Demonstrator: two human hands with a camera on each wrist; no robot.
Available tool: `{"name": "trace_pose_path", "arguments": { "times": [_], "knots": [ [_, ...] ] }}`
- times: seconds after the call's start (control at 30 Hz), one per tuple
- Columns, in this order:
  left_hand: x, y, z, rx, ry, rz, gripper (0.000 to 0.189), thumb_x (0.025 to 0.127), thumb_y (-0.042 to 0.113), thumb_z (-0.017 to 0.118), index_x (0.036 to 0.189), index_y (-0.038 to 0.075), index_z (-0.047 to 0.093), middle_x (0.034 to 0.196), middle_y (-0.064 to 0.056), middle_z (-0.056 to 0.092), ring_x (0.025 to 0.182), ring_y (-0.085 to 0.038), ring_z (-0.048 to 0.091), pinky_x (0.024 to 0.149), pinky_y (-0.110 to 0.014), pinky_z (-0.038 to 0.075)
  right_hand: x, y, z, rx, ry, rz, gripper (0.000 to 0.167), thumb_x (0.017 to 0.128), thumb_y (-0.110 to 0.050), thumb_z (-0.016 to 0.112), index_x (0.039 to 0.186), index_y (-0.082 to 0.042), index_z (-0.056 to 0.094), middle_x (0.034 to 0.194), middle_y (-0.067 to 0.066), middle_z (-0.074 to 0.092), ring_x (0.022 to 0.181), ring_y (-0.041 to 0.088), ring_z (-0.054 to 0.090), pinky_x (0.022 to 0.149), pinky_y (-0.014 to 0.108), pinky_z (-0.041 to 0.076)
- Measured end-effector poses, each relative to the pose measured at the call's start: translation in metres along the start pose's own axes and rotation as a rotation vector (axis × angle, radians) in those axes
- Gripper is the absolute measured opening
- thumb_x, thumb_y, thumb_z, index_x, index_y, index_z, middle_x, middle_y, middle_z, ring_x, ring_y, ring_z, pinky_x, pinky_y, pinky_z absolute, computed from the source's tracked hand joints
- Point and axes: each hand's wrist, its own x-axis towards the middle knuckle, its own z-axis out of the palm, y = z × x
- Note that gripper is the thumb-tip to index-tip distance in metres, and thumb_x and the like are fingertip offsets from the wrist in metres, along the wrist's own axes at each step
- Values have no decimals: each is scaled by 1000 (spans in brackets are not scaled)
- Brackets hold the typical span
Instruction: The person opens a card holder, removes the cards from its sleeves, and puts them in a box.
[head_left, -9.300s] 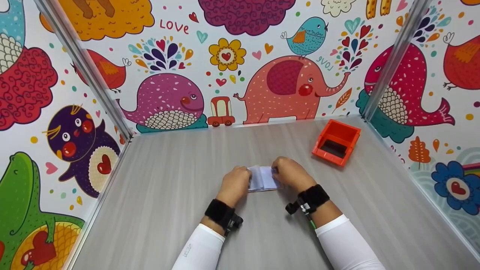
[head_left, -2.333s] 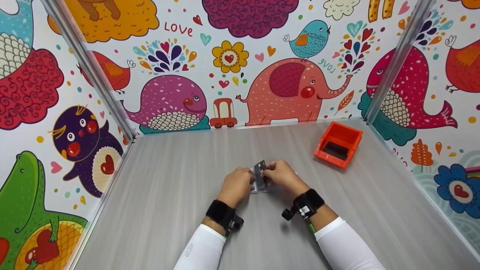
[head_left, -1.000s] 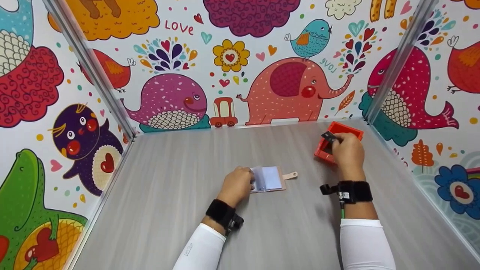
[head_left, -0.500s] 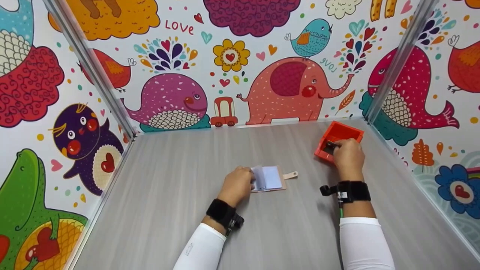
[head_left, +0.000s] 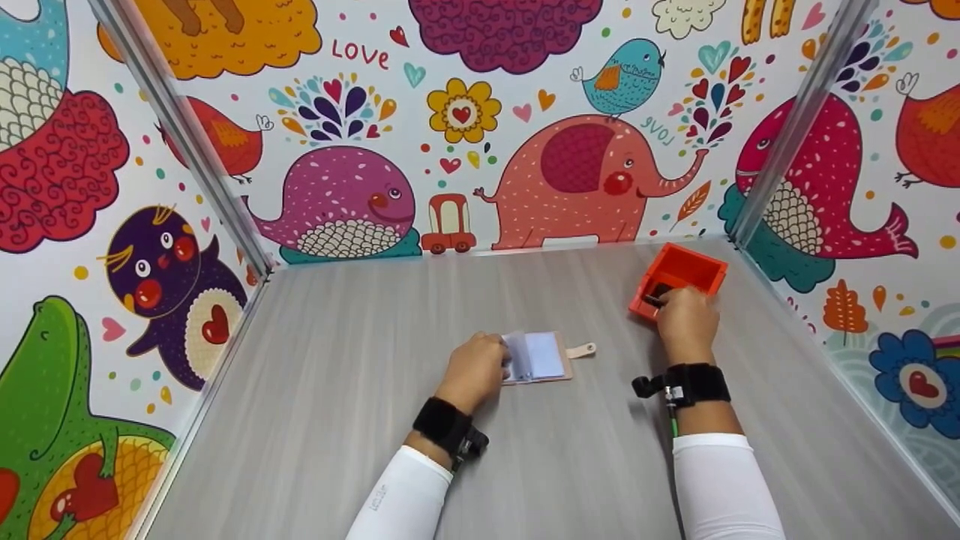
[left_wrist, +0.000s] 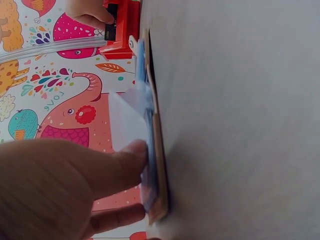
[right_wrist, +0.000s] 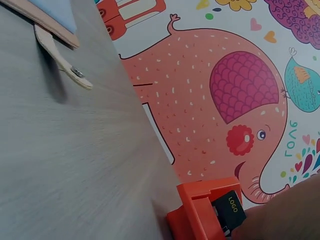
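A small card holder (head_left: 546, 355) with clear sleeves lies spread on the table, its tan strap (head_left: 581, 351) pointing right. My left hand (head_left: 474, 369) grips its left side; the left wrist view shows the thumb (left_wrist: 131, 159) on the sleeves and a finger at the cover's edge. At the back right, my right hand (head_left: 688, 321) reaches into an orange-red bin (head_left: 694, 268). Its fingers pinch a black card (right_wrist: 230, 210) marked "LOGO", which sits tilted inside the bin's low front. The fingertips are partly hidden behind the hand and the bin wall.
The grey table (head_left: 360, 390) is bordered by walls printed with cartoon animals, such as an elephant (head_left: 577, 187). Metal corner posts (head_left: 780, 142) rise at the back corners. The bin stands near the right back post.
Both hands were at the card holder; the right hand took a dark card from it, carried it right to the bin and lowered it inside. The left hand has stayed on the holder.
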Motion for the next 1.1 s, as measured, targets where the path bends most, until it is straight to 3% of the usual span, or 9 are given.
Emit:
{"name": "trace_pose_path", "arguments": {
  "times": [0.23, 0.37, 0.6, 0.7, 0.83, 0.93, 1.1],
  "knots": [
    [-1, 0, 1, 10, 27, 14, 7, 91, 20, 90, 93, 16, 85, 110, 0, 80, 107, -25, 74, 91, -41, 64, -4, 2, 5, -12, 54, -57, 27, 91, 0, 60, 91, -1, 87, 100, 30, 82, 96, 57, 72, 87, 71, 57],
    [-1, 1, -1, 8, 26, 18, 7, 92, 20, 90, 94, 16, 86, 109, -1, 80, 106, -25, 73, 90, -42, 64, -6, -3, -1, -34, -17, -30, 28, 92, -1, 57, 79, -1, 82, 90, 27, 80, 90, 53, 70, 83, 68, 55],
    [-1, 1, -1, 11, 33, 24, 7, 92, 20, 90, 92, 16, 85, 107, -2, 79, 103, -25, 73, 88, -42, 64, -3, -9, -9, -46, -198, 37, 26, 98, -9, 59, 78, -3, 74, 75, 16, 70, 81, 44, 65, 80, 58, 51],
    [-1, 1, -1, 5, 24, 16, 7, 93, 20, 90, 92, 16, 84, 109, -2, 79, 104, -25, 72, 89, -41, 64, -4, -13, -11, -41, -206, 32, 26, 100, -11, 60, 79, -4, 74, 73, 15, 68, 81, 43, 64, 79, 54, 49],
    [-1, 1, -1, -3, 12, 8, 6, 93, 20, 89, 94, 16, 85, 112, -2, 79, 105, -24, 72, 90, -41, 64, -7, -22, -11, -5, -129, -18, 22, 100, -10, 64, 90, -2, 82, 77, 18, 72, 83, 43, 63, 79, 51, 48],
    [0, 0, -1, -1, 13, 14, 7, 93, 20, 89, 97, 15, 86, 117, -2, 80, 110, -25, 73, 93, -41, 64, -11, -33, -8, 31, -102, -59, 23, 101, -11, 66, 105, -1, 86, 92, 22, 80, 90, 46, 69, 84, 56, 55],
    [0, -1, 0, 4, 11, 26, 9, 93, 20, 89, 101, 15, 88, 133, -4, 78, 122, -27, 74, 100, -43, 65, -20, -57, -1, 138, -179, -170, 32, 102, -14, 65, 124, 0, 83, 121, 27, 83, 113, 49, 78, 104, 65, 60]
  ]
}}
